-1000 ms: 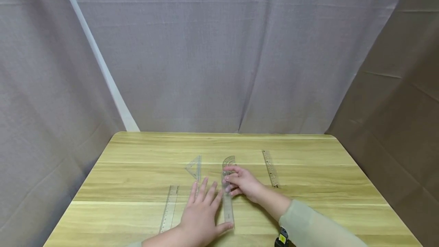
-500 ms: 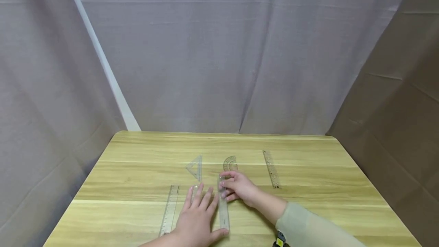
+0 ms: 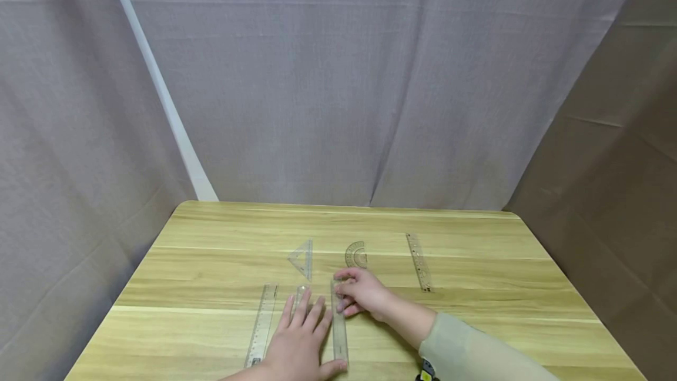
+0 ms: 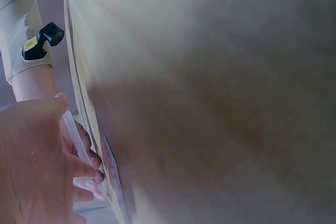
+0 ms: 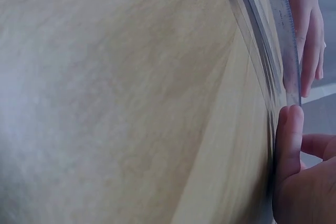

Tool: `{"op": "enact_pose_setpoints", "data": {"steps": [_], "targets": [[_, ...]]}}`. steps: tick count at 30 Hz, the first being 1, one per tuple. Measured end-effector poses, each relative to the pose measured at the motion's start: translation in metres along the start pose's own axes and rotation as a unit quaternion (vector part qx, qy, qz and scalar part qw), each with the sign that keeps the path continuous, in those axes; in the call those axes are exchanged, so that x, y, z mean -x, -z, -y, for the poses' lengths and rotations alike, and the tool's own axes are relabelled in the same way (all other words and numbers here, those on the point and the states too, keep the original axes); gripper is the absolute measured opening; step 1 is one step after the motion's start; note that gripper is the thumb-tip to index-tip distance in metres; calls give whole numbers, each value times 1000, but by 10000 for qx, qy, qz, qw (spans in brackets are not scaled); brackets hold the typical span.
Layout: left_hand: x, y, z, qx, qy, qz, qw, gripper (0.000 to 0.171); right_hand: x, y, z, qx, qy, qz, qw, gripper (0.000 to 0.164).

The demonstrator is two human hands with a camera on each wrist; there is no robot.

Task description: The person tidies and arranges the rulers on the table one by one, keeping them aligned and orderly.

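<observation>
My right hand (image 3: 365,296) pinches the far end of a clear ruler (image 3: 340,334) between thumb and fingers. In the right wrist view this ruler (image 5: 290,45) is tipped on its edge and reaches toward my left hand (image 5: 305,30). Fingers spread, my left hand (image 3: 298,340) has its thumb at the ruler's near end. A second clear strip (image 3: 302,291) lies mostly covered by my left fingers. To their left lies a wide clear ruler (image 3: 261,325) with black markings.
Farther back on the wooden table (image 3: 476,263) lie a clear set square (image 3: 304,259), a protractor (image 3: 357,254) just beyond my right hand, and a small patterned ruler (image 3: 419,263) on the right. Grey curtains (image 3: 291,104) surround the table.
Both hands have shifted a little left and nearer with the pinched ruler. It has come away from over the protractor, now seen more fully. The strip's end now shows at the left fingers.
</observation>
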State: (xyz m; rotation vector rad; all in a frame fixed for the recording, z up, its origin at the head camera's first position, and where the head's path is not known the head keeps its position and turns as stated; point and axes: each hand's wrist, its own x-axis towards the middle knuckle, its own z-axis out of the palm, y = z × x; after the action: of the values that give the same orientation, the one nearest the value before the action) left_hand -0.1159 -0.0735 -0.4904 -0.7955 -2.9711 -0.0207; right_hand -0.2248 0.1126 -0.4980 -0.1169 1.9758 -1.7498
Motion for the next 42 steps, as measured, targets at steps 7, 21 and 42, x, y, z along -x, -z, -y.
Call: {"op": "enact_pose_setpoints", "data": {"steps": [7,21,42], "targets": [[3,-4,1,-104,-36,140,9998,95,2,-7,4,387,-58,-141,9991,39],[8,-5,1,-142,-14,339,9993,98,2,-12,4,885,-83,-183,9959,37],[5,-3,3,-217,-160,511,9983,97,3,-22,11,1289,-121,-526,9902,32]]}}
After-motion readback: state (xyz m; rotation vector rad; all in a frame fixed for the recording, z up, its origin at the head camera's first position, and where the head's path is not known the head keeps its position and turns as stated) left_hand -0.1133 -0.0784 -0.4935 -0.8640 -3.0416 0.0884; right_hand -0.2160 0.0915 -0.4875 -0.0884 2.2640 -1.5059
